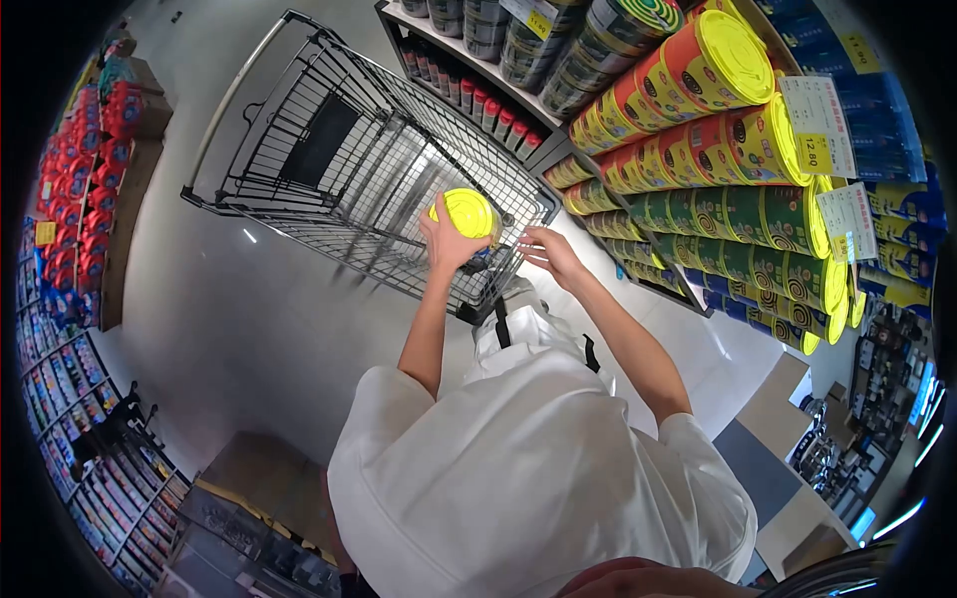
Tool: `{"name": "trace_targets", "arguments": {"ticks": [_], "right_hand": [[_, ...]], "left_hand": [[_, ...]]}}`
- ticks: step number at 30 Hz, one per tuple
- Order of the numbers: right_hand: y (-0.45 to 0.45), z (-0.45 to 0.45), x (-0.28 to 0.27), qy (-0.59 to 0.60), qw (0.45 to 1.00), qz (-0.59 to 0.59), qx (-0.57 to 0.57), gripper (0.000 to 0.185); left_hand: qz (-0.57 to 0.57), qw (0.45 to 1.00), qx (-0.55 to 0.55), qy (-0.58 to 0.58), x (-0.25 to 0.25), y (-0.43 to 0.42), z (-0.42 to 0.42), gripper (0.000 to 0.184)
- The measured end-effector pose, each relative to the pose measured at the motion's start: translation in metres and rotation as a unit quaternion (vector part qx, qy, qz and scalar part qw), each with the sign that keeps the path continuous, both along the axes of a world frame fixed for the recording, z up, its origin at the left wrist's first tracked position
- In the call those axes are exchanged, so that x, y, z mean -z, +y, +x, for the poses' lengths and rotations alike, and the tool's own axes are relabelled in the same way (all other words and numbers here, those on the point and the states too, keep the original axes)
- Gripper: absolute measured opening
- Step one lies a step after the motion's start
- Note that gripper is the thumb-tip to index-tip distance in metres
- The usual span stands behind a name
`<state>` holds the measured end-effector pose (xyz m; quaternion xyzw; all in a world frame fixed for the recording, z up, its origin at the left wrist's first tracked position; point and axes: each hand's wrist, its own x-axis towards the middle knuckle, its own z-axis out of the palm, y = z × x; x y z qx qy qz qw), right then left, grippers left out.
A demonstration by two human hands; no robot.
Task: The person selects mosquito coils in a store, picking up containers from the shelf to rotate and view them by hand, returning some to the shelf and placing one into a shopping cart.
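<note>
My left hand (451, 241) is wrapped round a can with a bright yellow lid (467, 212), its lid facing up toward me. The can is over the near end of a wire shopping cart (289, 234); most of its body is hidden beneath the lid and my fingers. Just to the right of the can, my right hand (554, 255) hangs by the cart's corner. Its fingers are apart and nothing is in them.
To the right, a shelf holds stacked red-and-yellow cans (688, 75) and green cans (733, 221), with price tags (819, 125) at the edge. Dark cans (486, 30) fill the shelf beyond. Red packages (85, 199) are piled at far left. Grey floor (269, 329) surrounds the cart.
</note>
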<state>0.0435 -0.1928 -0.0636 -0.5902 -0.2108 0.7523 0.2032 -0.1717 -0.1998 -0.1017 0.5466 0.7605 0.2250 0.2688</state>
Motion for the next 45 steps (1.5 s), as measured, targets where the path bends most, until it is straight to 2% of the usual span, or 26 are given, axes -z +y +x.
{"name": "trace_targets", "arguments": {"ticks": [2, 4, 7, 8, 11, 12, 14, 18, 22, 24, 25, 27, 29, 31, 33, 38, 43, 44, 45], "right_hand": [[0.000, 0.005, -0.012, 0.036, 0.999, 0.029, 0.004, 0.037], [-0.006, 0.009, -0.018, 0.028, 0.999, 0.034, 0.000, 0.039], [-0.017, 0.020, -0.011, -0.001, 0.999, 0.030, 0.016, 0.038], [-0.023, 0.025, -0.008, -0.001, 0.999, 0.029, 0.012, 0.038], [-0.044, 0.034, -0.009, -0.037, 0.999, 0.014, 0.016, 0.037], [-0.052, 0.038, -0.010, -0.047, 0.998, 0.020, 0.025, 0.037], [-0.064, 0.048, -0.019, -0.064, 0.997, 0.020, 0.034, 0.036], [-0.052, 0.050, -0.076, -0.084, 0.993, 0.068, 0.039, 0.032], [-0.022, 0.044, -0.149, -0.023, 0.974, 0.212, 0.077, 0.030], [-0.007, 0.036, -0.205, 0.027, 0.937, 0.340, 0.075, 0.030], [0.001, 0.024, -0.239, 0.056, 0.900, 0.427, 0.063, 0.031], [0.009, 0.008, -0.295, 0.198, 0.830, 0.515, 0.085, 0.023], [0.008, 0.000, -0.340, 0.245, 0.827, 0.497, 0.097, 0.022], [0.010, -0.003, -0.361, 0.342, 0.772, 0.535, 0.036, 0.009], [0.009, -0.007, -0.373, 0.435, 0.700, 0.565, -0.025, 0.015], [0.001, -0.020, -0.385, 0.558, 0.654, 0.505, -0.076, 0.013], [-0.014, -0.009, -0.404, 0.654, 0.591, 0.447, -0.153, 0.028], [-0.014, -0.006, -0.417, 0.633, 0.642, 0.379, -0.208, 0.015], [-0.016, -0.005, -0.425, 0.604, 0.686, 0.309, -0.262, 0.011]], "left_hand": [[-0.049, 0.998, -0.022, 0.016, 0.029, 0.002, 0.002, 0.125], [-0.075, 0.996, -0.039, 0.004, 0.046, 0.002, 0.006, 0.126], [-0.212, 0.976, -0.054, 0.022, 0.067, 0.007, 0.016, 0.129], [-0.213, 0.975, -0.058, 0.021, 0.077, 0.008, 0.019, 0.129], [-0.316, 0.945, -0.021, 0.075, 0.090, 0.019, 0.029, 0.130], [-0.316, 0.946, -0.023, 0.073, 0.098, 0.024, 0.031, 0.130], [-0.323, 0.935, 0.014, 0.144, 0.120, 0.022, 0.042, 0.135], [-0.335, 0.923, 0.018, 0.190, 0.144, 0.021, 0.049, 0.133], [-0.364, 0.914, 0.024, 0.179, 0.158, 0.018, 0.048, 0.135], [-0.380, 0.911, 0.018, 0.162, 0.162, 0.017, 0.048, 0.135], [-0.372, 0.915, 0.018, 0.155, 0.161, 0.016, 0.048, 0.134], [-0.356, 0.925, 0.008, 0.134, 0.151, 0.016, 0.046, 0.130], [-0.348, 0.930, -0.010, 0.114, 0.143, 0.014, 0.048, 0.123], [-0.319, 0.943, -0.032, 0.087, 0.137, 0.005, 0.052, 0.119], [-0.278, 0.959, -0.043, 0.041, 0.131, -0.006, 0.055, 0.114], [-0.201, 0.977, -0.064, -0.006, 0.111, -0.043, 0.062, 0.103], [-0.189, 0.977, -0.089, -0.030, 0.092, -0.064, 0.056, 0.100], [-0.194, 0.976, -0.093, -0.042, 0.088, -0.067, 0.055, 0.099], [-0.174, 0.979, -0.098, -0.028, 0.085, -0.072, 0.054, 0.096]]}}
